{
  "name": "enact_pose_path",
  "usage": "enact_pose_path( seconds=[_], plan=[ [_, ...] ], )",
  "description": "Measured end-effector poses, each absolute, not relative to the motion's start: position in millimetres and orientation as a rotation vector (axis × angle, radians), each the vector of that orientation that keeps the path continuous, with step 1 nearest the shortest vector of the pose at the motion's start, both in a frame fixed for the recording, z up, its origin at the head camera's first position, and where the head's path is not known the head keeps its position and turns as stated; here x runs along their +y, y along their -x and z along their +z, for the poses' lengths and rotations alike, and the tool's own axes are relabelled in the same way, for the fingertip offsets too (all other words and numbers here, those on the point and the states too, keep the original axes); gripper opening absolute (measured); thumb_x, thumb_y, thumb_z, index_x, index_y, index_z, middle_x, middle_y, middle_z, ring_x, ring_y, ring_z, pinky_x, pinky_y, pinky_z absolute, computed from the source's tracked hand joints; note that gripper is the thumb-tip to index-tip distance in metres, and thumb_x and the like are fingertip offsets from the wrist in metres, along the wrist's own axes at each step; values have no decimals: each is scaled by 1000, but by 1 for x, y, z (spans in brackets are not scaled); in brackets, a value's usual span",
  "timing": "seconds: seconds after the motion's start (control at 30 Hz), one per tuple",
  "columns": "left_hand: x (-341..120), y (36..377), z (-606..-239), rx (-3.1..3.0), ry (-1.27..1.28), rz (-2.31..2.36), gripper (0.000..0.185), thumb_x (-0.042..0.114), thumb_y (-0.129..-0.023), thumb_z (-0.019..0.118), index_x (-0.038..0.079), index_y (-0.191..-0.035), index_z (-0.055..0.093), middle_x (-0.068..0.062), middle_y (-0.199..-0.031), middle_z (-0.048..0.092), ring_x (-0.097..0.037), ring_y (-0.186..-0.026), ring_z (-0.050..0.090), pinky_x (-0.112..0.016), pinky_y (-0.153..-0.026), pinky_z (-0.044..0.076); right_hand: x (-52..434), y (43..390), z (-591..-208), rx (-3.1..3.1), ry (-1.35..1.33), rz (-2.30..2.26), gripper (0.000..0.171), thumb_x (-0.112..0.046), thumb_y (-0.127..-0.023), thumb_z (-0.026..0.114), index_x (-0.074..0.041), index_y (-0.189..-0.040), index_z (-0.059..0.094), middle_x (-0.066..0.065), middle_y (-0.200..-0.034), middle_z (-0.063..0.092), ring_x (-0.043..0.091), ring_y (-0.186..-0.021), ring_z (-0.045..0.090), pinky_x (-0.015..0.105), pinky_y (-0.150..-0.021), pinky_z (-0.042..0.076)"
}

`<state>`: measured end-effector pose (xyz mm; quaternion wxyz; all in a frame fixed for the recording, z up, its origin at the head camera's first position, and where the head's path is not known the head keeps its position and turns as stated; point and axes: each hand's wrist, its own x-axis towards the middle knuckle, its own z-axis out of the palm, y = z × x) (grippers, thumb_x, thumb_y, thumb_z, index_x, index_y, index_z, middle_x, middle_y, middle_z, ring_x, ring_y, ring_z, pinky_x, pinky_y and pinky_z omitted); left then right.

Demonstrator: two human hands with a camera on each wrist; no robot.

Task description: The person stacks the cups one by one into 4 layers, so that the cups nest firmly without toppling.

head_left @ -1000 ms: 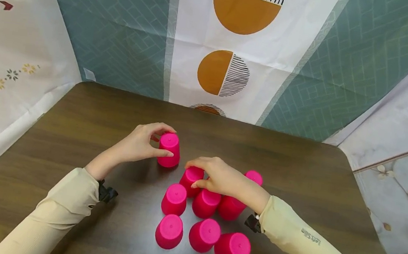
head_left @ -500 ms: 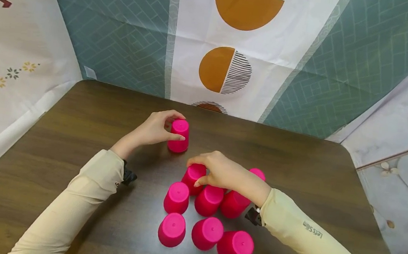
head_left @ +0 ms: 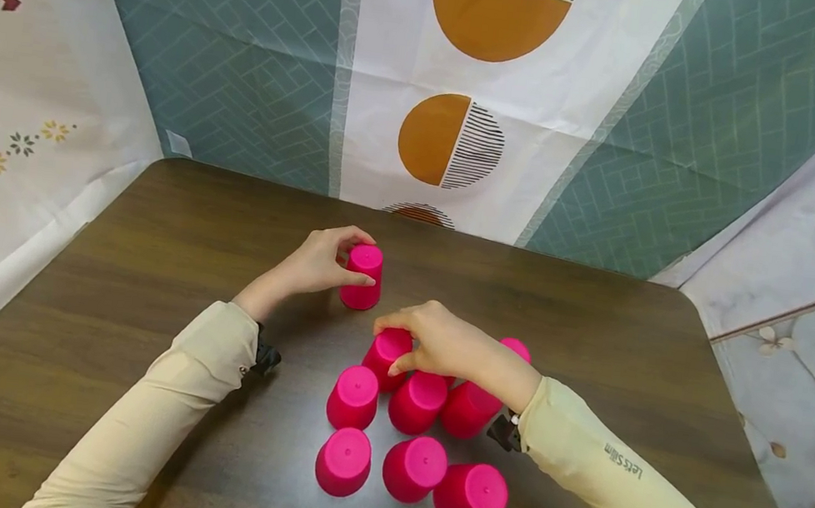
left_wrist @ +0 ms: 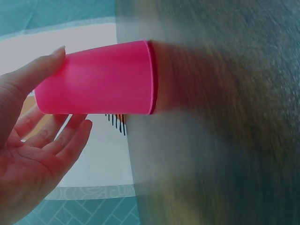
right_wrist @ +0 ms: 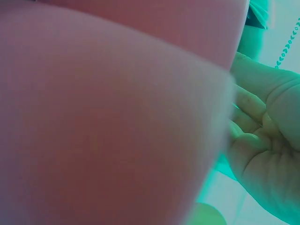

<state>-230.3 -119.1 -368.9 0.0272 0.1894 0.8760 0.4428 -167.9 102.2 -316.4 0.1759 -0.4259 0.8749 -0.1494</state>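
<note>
In the head view my left hand (head_left: 319,261) grips an upside-down pink cup (head_left: 366,259) that stands apart at the back of the group. The left wrist view shows the thumb on one side of this cup (left_wrist: 98,82) and the fingers on the other, with its rim right at the tabletop. My right hand (head_left: 446,344) holds another inverted pink cup (head_left: 383,353) between thumb and fingers, at the back left of the cluster. Blurred pink cups (right_wrist: 108,140) fill most of the right wrist view, partly covering the right hand (right_wrist: 269,140).
Several more pink cups stand upside down in front of and under the right forearm, including a front-left one (head_left: 344,460) and a front-right one (head_left: 472,496). One cup (head_left: 516,348) is partly hidden behind that forearm. The wooden table (head_left: 173,261) meets patterned cloth (head_left: 248,60) at its far edge.
My left hand has moved its cup right and farther back on the table, mostly in the first half second. My right hand keeps its grip in nearly the same place.
</note>
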Motion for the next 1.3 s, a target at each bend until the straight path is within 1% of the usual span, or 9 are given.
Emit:
enact_pose_path(
  seconds=[0.2, 0.37, 0.5, 0.67, 0.83, 0.9, 1.03, 1.2, 1.3],
  plan=[
    [-118, 227, -371, 2702, -616, 1376, 50, 12, -73, 79, 4, -116, 56, -13, -104, 64, -28, -95, 62, -39, -79, 54, 101, 168, -316, 2464, 1172, -422, 54, -22, -74, 79, -8, -123, 61, 4, -116, 65, 19, -101, 61, 22, -75, 53],
    [-119, 223, -371, 2698, -628, 1410, 52, 11, -72, 80, 3, -117, 55, -14, -105, 64, -29, -96, 62, -42, -80, 54, 101, 169, -316, 2462, 1182, -420, 55, -23, -73, 80, -8, -122, 61, 5, -114, 65, 17, -92, 61, 17, -68, 51],
    [-120, 222, -371, 2696, -629, 1381, 59, 12, -72, 80, 2, -123, 51, -16, -110, 62, -32, -100, 60, -45, -84, 51, 101, 169, -316, 2460, 1190, -419, 55, -23, -73, 80, -8, -122, 61, 5, -113, 65, 18, -84, 60, 16, -63, 49],
    [-120, 219, -370, 2705, -631, 1289, 73, 16, -72, 79, 5, -134, 41, -17, -123, 53, -32, -113, 52, -50, -93, 44, 100, 169, -313, 2459, 1225, -374, 55, -24, -73, 80, -8, -123, 61, 5, -114, 66, 18, -92, 63, 21, -71, 53],
    [-121, 210, -364, 2753, -660, 1266, 77, 18, -73, 78, 7, -138, 38, -17, -131, 47, -33, -121, 45, -51, -98, 39, 102, 173, -314, 2457, 1296, -325, 55, -26, -74, 79, -9, -122, 61, 4, -114, 65, 16, -84, 63, 21, -69, 53],
    [-123, 204, -359, 2782, -663, 1267, 77, 18, -73, 79, 6, -137, 39, -18, -132, 46, -33, -122, 43, -51, -99, 38, 103, 174, -316, 2456, 1325, -336, 53, -26, -75, 79, -9, -122, 61, 4, -115, 65, 17, -87, 63, 22, -71, 53],
    [-125, 191, -353, 2838, -649, 1265, 76, 20, -74, 79, 7, -138, 39, -16, -135, 45, -32, -126, 40, -52, -102, 35, 108, 171, -321, 2457, 1346, -401, 51, -23, -77, 77, -8, -123, 60, 5, -119, 61, 19, -103, 59, 25, -78, 53],
    [-125, 168, -348, 2885, -620, 1292, 73, 21, -75, 78, 10, -137, 41, -11, -137, 43, -28, -127, 38, -55, -103, 29, 115, 165, -327, 2474, 1336, -505, 50, -22, -78, 75, -10, -124, 59, 4, -121, 59, 18, -109, 57, 27, -78, 54],
    [-126, 149, -343, 2904, -636, 1314, 71, 21, -76, 77, 9, -137, 41, -10, -136, 44, -27, -127, 40, -54, -103, 31, 117, 163, -328, 2496, 1368, -555, 48, -22, -78, 75, -12, -122, 60, 1, -119, 60, 15, -108, 57, 28, -81, 53]
  ],
)
